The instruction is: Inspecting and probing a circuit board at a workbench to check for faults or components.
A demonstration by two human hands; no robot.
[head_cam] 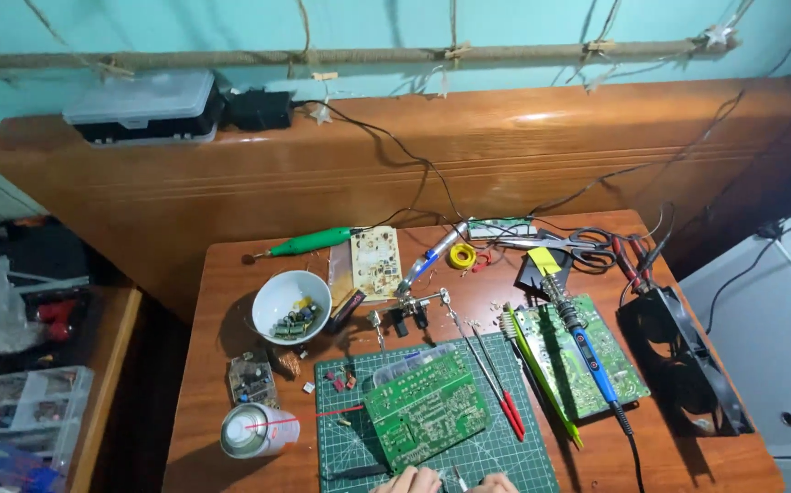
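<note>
At six o'clock on the gridded green cutting mat (505, 438), the left hand (411, 481) and right hand (496, 484) barely peek in, a thin metal tool (458, 477) between them; finger state unreadable. Just beyond lies a tilted, rectangular green circuit board (426, 408).

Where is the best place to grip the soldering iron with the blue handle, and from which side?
Probably grip the soldering iron around its blue handle, coming from above. It lies flat across the right green circuit board, metal tip pointing away toward the table's back, cord trailing toward the near edge.
</note>
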